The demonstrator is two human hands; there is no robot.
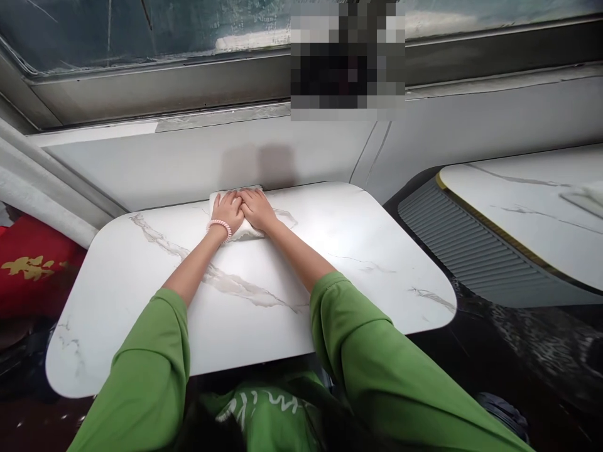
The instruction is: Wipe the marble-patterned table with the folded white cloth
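A folded white cloth (249,233) lies on a white marble-patterned table (367,251), at its far edge by the wall. My left hand (228,210), with a pink-and-white striped band (220,227) at the wrist, rests flat on the left part of the cloth. Beside it, my right hand (257,208) presses flat on the cloth, its fingers stretched forward. The two hands touch where the fingers of one meet the other. Both forearms reach across the table in green sleeves. The palms and the cloth's middle are hidden under the hands.
A pale wall panel (188,163) and a window frame (164,91) stand behind the table. To the right is a second marble-patterned table (527,201) with a ribbed side. A red cloth item with gold marks (42,270) sits at the left. A blurred patch covers the top middle.
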